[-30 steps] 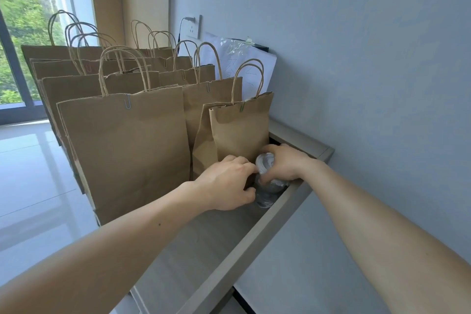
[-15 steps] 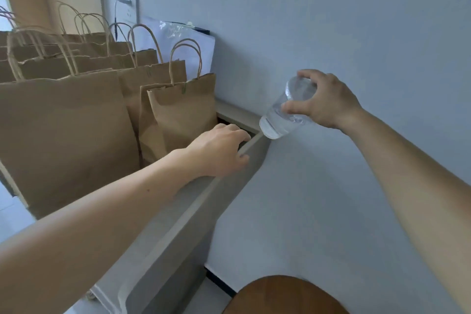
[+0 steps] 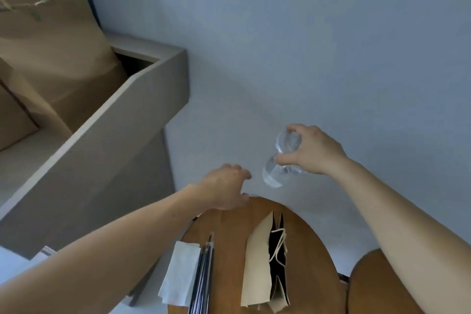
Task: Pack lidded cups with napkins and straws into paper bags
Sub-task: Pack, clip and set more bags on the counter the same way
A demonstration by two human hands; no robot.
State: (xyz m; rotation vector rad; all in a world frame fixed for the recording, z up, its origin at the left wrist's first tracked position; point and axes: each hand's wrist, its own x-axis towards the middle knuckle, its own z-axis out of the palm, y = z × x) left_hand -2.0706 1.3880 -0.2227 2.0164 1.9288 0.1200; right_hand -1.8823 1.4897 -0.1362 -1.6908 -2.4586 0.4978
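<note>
Clear lidded cup (image 3: 272,173): in the air, tilted, lid end up and far, base down and to the left. It hangs over the far edge of the round wooden table (image 3: 229,222), close in front of the pale wall (image 3: 305,33).

Right hand (image 3: 313,153): grips the cup's upper part from the right, fingers curled over the lid end and thumb pressing the side lower down.

Left hand (image 3: 224,190): just left of the cup's base, a small gap between them. Its fingers are loosely curled and it holds nothing. It hovers above the table's far-left edge.

On the table, nearer than both hands:
- Paper bag (image 3: 257,257), standing, mouth open upward, twine handles drooping into the opening.
- Bundle of dark straws (image 3: 204,278), lying left of the bag.
- White napkins (image 3: 181,270), just left of the straws and touching them.

Far left: a grey ledge (image 3: 127,115) with a raised rim, set against the wall. Brown handled bags (image 3: 58,53) stand on it inside the rim.

Near right: a second wooden surface (image 3: 382,288), partly covered by the right forearm.
</note>
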